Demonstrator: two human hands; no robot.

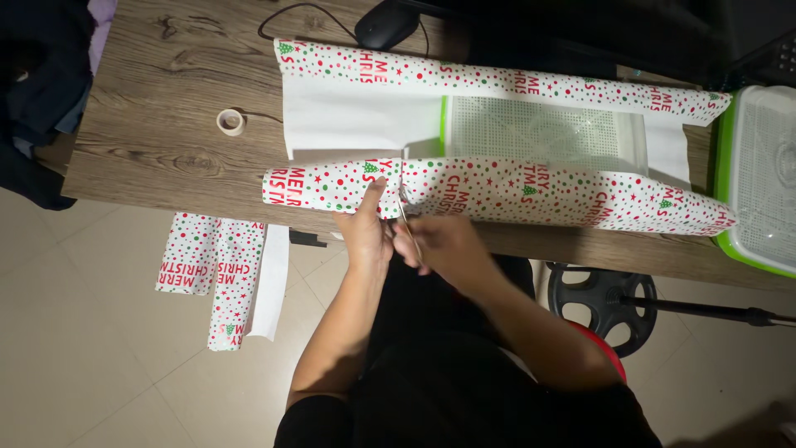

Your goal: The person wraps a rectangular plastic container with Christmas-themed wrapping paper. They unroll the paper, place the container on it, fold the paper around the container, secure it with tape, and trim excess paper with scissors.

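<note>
Light falls brightest on the white wrapping paper [365, 116], which is close to washed out. Away from the paper the scene dims: the far edge beyond it sinks into near-black, and the person's lap below it is dark. Focus is fairly sharp; the frame's corners look slightly stretched.

We count two hands [365, 236] [444, 245], one pair of scissors [408, 222], one wrapping-paper sheet [497, 133], two green-rimmed trays [539, 129] [767, 182], one tape roll [230, 122], one mouse [385, 23], and two paper offcuts [189, 253] [236, 284] on the floor.
</note>
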